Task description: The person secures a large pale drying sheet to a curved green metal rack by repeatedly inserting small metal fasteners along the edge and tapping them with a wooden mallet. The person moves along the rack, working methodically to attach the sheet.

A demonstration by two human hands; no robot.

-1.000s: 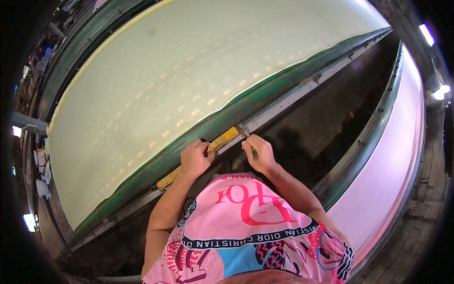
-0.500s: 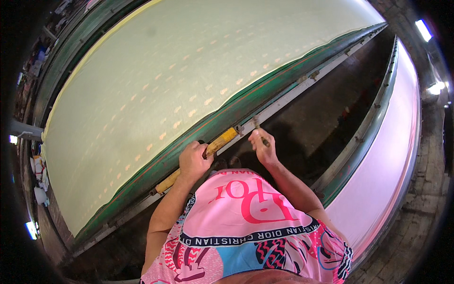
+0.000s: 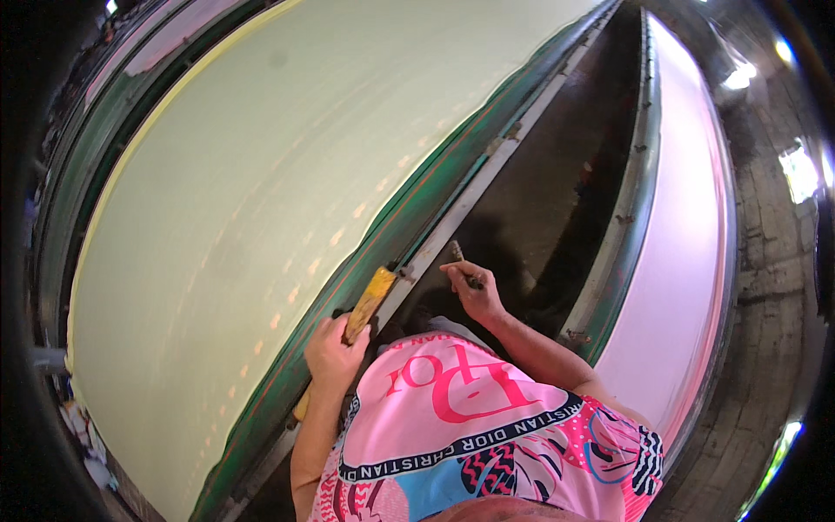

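Observation:
My left hand is closed round the middle of a worn yellow bar, whose lower part shows again past my wrist. The bar lies slanting along the green edge of a long table. To the right, my right hand grips a small tool like a brush, with a pale, ragged tip and a dark handle end. That tip is over the dark gap, just off the table's grey metal rail. Pale green cloth with a row of small peach marks covers the tabletop.
A second long table with pink cloth runs along the right, beyond the dark aisle. Small metal clips sit on the near rail. Stone-like paving lies at the far right. Clutter stands at the lower left.
The view has turned, so both tables look steeper. My right hand has drawn the brush-like tool a little back from the rail. My left hand keeps its hold on the yellow bar.

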